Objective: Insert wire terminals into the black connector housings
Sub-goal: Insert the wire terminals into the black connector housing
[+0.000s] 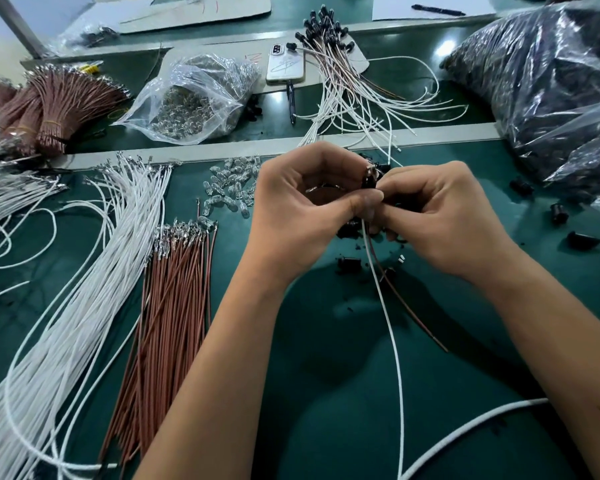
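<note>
**Two hands push wires into a small black housing**

Both hands meet above the green tabletop (pixel 326 375). The left hand (pixel 298 202) and the right hand (pixel 440 216) have their fingers curled in tight, pinching a little black housing (pixel 370 180) between them. The housing sits just past the fingertips, mostly hidden. A white wire (pixel 392 334) and a brown wire (pixel 413 306) hang down from the hands. I cannot tell if their metal ends are fully inside yet.

The wires look thin, soft and bendy, so they will likely buckle if pushed from far back. The best place to hold one is probably right behind the shiny metal end. The housing looks hard, light and tiny, so it could slip or pop out of the fingers. Pinching its sides should keep it steady.

More white wires (pixel 84 289) and brown wires (pixel 174 289) lie on the left. Spare housings (pixel 558 213) sit on the right. A pile of finished ones (pixel 329 64) lies at the back, near a phone (pixel 285 65)
</note>
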